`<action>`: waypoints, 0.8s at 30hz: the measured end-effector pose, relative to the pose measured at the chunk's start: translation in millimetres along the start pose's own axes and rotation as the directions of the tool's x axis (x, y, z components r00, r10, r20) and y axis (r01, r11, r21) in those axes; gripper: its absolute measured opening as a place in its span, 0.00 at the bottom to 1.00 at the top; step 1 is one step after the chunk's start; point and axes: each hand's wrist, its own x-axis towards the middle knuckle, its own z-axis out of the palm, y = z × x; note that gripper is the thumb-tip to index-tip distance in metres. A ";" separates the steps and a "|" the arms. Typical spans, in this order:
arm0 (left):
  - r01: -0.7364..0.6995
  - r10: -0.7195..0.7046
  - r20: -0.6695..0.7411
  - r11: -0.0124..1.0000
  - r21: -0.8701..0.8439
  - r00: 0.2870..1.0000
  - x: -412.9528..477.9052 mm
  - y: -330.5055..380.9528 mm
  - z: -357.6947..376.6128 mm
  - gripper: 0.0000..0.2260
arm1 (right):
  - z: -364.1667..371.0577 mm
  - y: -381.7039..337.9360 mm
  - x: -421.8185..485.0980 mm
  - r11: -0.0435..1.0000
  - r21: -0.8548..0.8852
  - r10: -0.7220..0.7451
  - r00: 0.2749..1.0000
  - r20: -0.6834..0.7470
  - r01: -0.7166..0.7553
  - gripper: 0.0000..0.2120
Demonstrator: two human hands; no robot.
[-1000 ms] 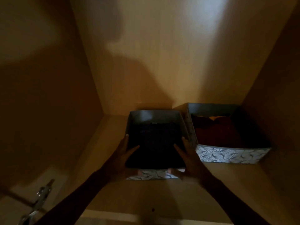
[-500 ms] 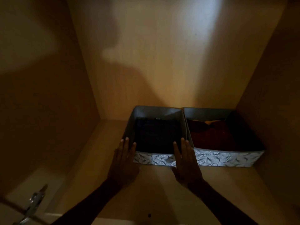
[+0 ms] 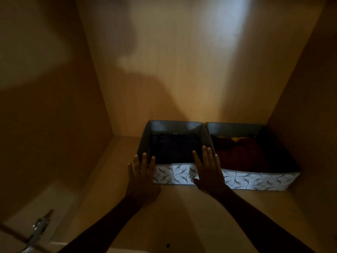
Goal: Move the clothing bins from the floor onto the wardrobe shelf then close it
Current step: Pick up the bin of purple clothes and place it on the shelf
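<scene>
Two grey fabric bins with white leaf-patterned fronts stand side by side at the back of the wooden wardrobe shelf [image 3: 182, 216]. The left bin [image 3: 175, 175] holds dark folded clothing. The right bin [image 3: 255, 179] holds dark red clothing with a bit of yellow. My left hand [image 3: 142, 178] lies flat, fingers spread, against the left bin's front left corner. My right hand [image 3: 207, 172] lies flat against that bin's front right corner, where the two bins meet. Neither hand grips anything.
Wooden side walls close in the shelf at left [image 3: 54, 125] and right [image 3: 310, 125], with the back panel [image 3: 182, 70] behind the bins. A metal hinge [image 3: 37, 229] shows at the lower left. Bare shelf lies left of the bins.
The left bin went from tilted and held in both hands to resting on the shelf, pushed back level with the right bin. Both hands now lie flat against its front.
</scene>
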 end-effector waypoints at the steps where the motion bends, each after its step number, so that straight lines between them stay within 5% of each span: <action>1: 0.011 -0.011 -0.006 1.000 -0.008 1.000 1.1 1.4 -0.1 0.51 | 0.9 0.4 -1.6 1.000 -0.002 0.002 1.000 0.003 -0.002 0.56; 6: 0.048 -0.049 -0.033 0.998 -0.049 0.998 -10.8 7.4 2.1 0.46 | 1.3 0.7 -15.5 0.999 0.031 0.008 1.000 0.017 -0.009 0.53; 12: 0.116 -0.157 -0.095 0.933 -0.342 0.983 -66.4 20.0 -3.7 0.36 | -7.2 -21.7 -60.3 0.927 0.364 -0.095 0.995 -0.012 0.093 0.38; 15: 0.261 -0.390 -0.072 0.730 -0.632 0.918 -105.6 26.8 -16.6 0.27 | -12.9 -36.0 -84.0 0.811 0.581 -0.087 0.996 -0.004 0.073 0.32; 18: 0.356 -0.584 -0.008 0.505 -0.786 0.811 -144.4 34.8 -29.1 0.14 | -15.8 -52.7 -104.0 0.575 0.812 -0.073 0.982 0.174 -0.101 0.30; 24: 0.467 -0.822 0.052 0.270 -0.842 0.568 -244.8 61.2 -45.4 0.12 | -16.5 -93.3 -136.5 0.439 0.887 -0.294 0.910 0.292 -0.143 0.20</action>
